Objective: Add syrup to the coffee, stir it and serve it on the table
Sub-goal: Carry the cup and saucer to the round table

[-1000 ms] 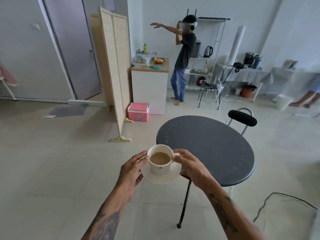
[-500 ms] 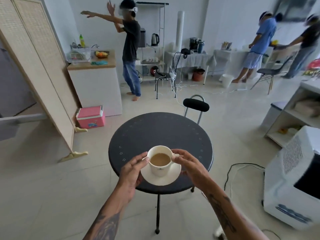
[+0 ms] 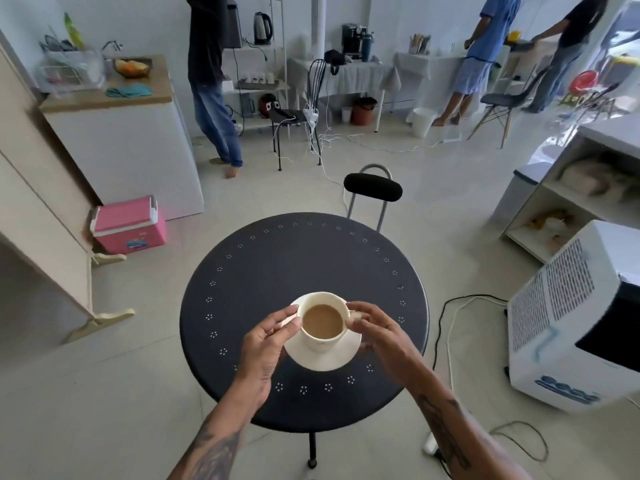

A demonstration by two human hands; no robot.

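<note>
A white cup (image 3: pixel 322 341) full of milky coffee stands on a white saucer (image 3: pixel 329 358). I carry both above the near half of a round black table (image 3: pixel 294 265). My left hand (image 3: pixel 266 344) grips the saucer's left rim, its thumb near the cup wall. My right hand (image 3: pixel 379 336) grips the saucer's right rim and touches the cup's handle side. Whether the saucer touches the tabletop cannot be told.
A black-backed chair (image 3: pixel 373 187) stands behind the table. A white appliance (image 3: pixel 575 317) with cables on the floor is at the right, a pink cooler box (image 3: pixel 129 225) and a folding screen (image 3: pixel 38 202) at the left. Three people stand at the far counters.
I have walked up to the table: the cup and saucer, earlier beside its edge, now hang over its near half. Both hands keep the same hold.
</note>
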